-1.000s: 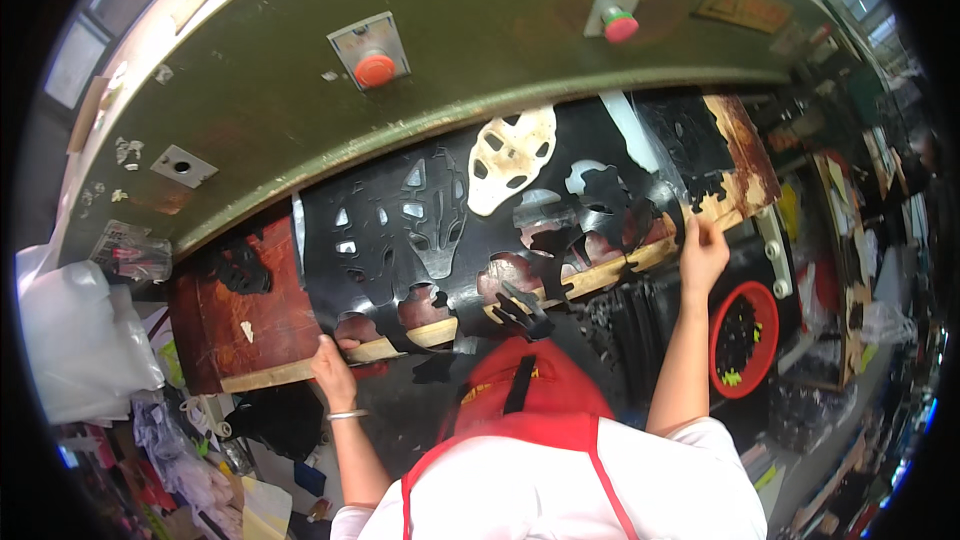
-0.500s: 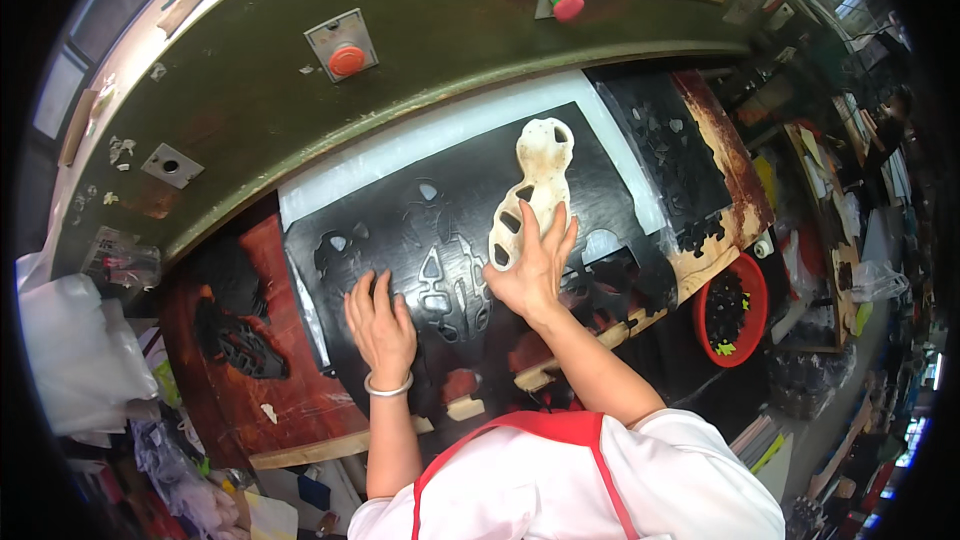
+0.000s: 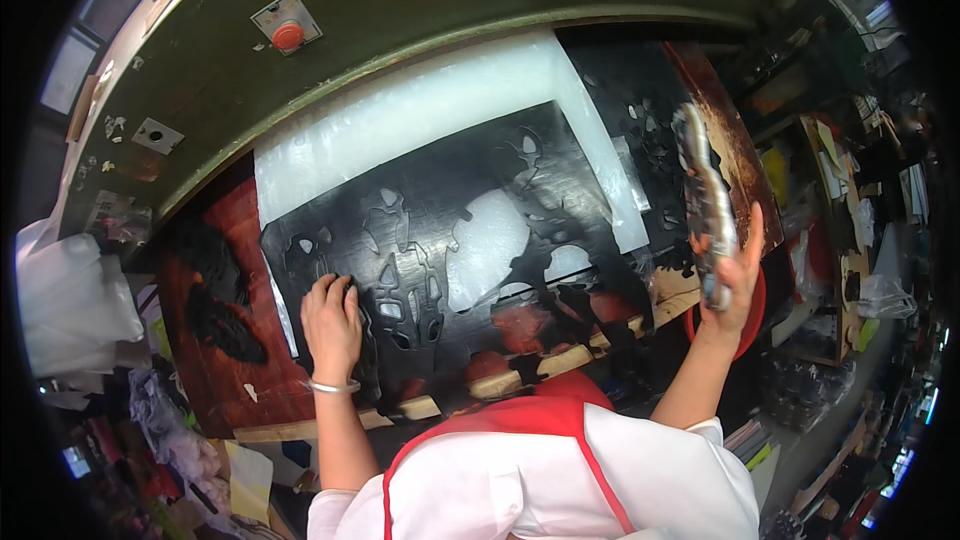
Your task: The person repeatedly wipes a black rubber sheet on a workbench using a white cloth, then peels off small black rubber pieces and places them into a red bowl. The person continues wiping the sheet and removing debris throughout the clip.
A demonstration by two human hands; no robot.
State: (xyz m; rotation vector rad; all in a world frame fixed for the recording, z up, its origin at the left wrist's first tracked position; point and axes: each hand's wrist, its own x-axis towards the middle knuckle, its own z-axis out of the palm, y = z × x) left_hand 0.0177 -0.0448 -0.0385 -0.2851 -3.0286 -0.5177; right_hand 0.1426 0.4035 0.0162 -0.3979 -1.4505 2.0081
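Observation:
My right hand (image 3: 732, 300) grips a cutting die (image 3: 708, 205), pale-faced with a metal edge and smeared by motion. It stands on edge above the right side of the bench. At the left, the bent fingers of my left hand (image 3: 332, 325) hold the near left part of a black sheet (image 3: 330, 205), with the thumb hidden. Many shaped holes pierce this sheet, and its near edge is cut ragged. A white cutting board (image 3: 350, 145) lies beneath it and shows through a large opening near the middle.
A green machine beam (image 3: 400, 5) spans the far side, carrying red push buttons (image 3: 288, 35). More perforated black sheet (image 3: 625, 90) lies at the right. A red basin (image 3: 750, 325) is partly behind my right hand. Black scraps (image 3: 225, 325) sit on the reddish board at left.
My right hand has lifted the cutting die off the sheet, swung it right and turned it on edge. The black sheet has slid nearer, baring more white board. My left hand has moved left.

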